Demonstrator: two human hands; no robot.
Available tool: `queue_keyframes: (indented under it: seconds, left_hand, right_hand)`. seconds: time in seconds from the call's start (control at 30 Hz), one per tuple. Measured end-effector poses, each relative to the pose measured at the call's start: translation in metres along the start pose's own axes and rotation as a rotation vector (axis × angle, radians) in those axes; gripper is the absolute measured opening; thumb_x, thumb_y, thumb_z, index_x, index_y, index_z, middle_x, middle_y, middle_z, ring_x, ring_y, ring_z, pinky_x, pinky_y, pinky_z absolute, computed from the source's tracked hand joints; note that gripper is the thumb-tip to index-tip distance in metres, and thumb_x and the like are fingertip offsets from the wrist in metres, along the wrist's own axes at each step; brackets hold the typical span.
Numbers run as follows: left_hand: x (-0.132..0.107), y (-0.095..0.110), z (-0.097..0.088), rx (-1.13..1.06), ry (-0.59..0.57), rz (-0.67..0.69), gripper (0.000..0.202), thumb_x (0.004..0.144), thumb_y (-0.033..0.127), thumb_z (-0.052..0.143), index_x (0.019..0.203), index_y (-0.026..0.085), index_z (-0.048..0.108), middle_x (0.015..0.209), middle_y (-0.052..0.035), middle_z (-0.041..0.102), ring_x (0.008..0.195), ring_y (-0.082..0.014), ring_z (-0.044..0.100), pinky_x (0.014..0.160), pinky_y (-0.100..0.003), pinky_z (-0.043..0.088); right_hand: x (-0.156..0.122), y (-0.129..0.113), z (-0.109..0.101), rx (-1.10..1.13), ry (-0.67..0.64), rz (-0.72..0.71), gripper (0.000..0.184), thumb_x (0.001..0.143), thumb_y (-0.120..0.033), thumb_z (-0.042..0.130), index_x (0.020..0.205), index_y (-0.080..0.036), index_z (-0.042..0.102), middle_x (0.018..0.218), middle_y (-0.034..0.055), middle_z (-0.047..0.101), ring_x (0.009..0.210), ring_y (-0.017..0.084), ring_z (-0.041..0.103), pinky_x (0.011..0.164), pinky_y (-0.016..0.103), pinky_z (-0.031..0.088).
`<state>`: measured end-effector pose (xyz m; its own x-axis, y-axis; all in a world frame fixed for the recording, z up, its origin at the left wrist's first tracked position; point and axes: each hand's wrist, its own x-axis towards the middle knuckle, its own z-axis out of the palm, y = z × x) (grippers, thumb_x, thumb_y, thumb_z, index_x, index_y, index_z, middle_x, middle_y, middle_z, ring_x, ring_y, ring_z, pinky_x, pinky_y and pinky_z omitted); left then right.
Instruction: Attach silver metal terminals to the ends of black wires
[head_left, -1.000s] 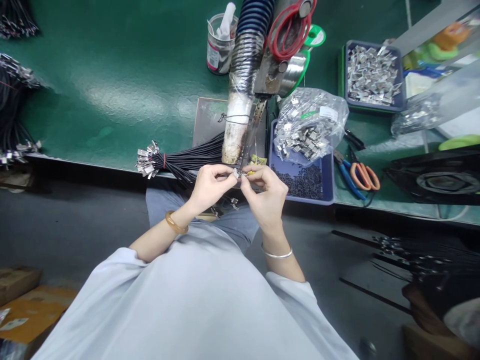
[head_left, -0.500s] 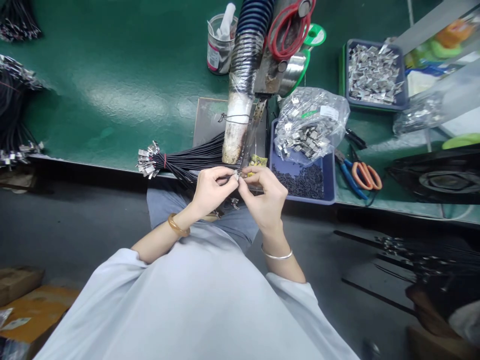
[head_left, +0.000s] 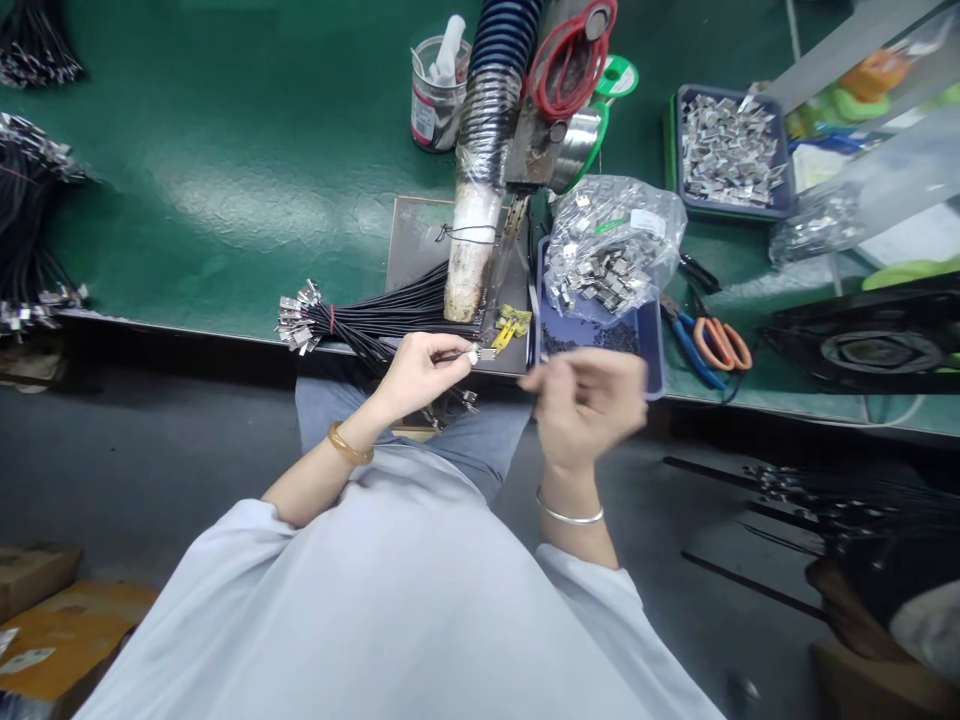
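Note:
My left hand (head_left: 420, 375) pinches a thin black wire with a small metal terminal (head_left: 480, 353) at its tip, just in front of the table edge. My right hand (head_left: 589, 400) is off to the right, smeared by motion, below the blue tray (head_left: 654, 330) of small black parts; its fingers cannot be made out. A bundle of black wires (head_left: 375, 320) with metal terminals lies on the green table beside my left hand. Small yellow pieces (head_left: 510, 325) lie on a grey plate (head_left: 412, 245).
A ribbed hose and white-wrapped post (head_left: 476, 200) stand behind the hands. A clear bag of metal clips (head_left: 611, 250) rests on the blue tray; another tray of clips (head_left: 727, 150) sits far right. Orange-handled scissors (head_left: 712, 345), a tin can (head_left: 435, 95), more wire bundles (head_left: 30, 250) at left.
My right hand has let go of the terminal and moved right toward the blue tray. My left hand stays put, still pinching the wire.

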<state>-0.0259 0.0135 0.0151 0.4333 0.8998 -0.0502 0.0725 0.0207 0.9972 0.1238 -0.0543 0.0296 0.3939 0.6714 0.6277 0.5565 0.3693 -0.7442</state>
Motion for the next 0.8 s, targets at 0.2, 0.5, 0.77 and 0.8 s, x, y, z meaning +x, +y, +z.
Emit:
queue_keyframes:
  seconds: [0.2,0.5,0.77,0.8]
  left_hand:
    - [0.005,0.005,-0.033,-0.146,-0.279,-0.109,0.020,0.067,0.031,0.079,0.065,0.012,0.071,0.052,0.0015,0.057,0.048,-0.0060,0.044,0.047,-0.019,0.033]
    - [0.012,0.007,-0.032,-0.201,-0.365,-0.117,0.038,0.054,0.042,0.094,0.059,0.011,0.073,0.052,0.0004,0.059,0.049,-0.0046,0.043,0.048,-0.019,0.034]
    - [0.014,0.002,-0.033,-0.213,-0.314,-0.067,0.033,0.055,0.039,0.093,0.061,0.013,0.073,0.059,-0.0012,0.065,0.055,-0.0071,0.051,0.055,-0.020,0.042]
    - [0.014,0.001,-0.032,-0.202,-0.298,-0.056,0.033,0.056,0.039,0.092,0.062,0.013,0.073,0.061,-0.0017,0.066,0.056,-0.0076,0.052,0.055,-0.020,0.042]
  right_hand:
    - [0.015,-0.002,-0.048,-0.340,0.140,-0.129,0.028,0.096,-0.040,0.059,0.072,-0.025,0.063,0.053,-0.0052,0.049,0.040,0.010,0.041,0.044,0.030,0.031]
    - [0.063,0.091,-0.065,-0.623,-0.535,0.409,0.011,0.075,-0.028,0.073,0.068,-0.020,0.068,0.069,0.0043,0.071,0.065,0.019,0.061,0.067,0.031,0.043]
    - [0.066,0.085,-0.055,-0.492,-0.560,0.489,0.008,0.065,-0.020,0.072,0.061,-0.019,0.065,0.058,-0.0023,0.062,0.057,0.013,0.054,0.065,0.028,0.041]
    - [0.062,0.080,-0.055,-0.496,-0.495,0.477,0.008,0.066,-0.020,0.071,0.062,-0.019,0.064,0.059,-0.0026,0.062,0.056,0.013,0.053,0.063,0.028,0.041]
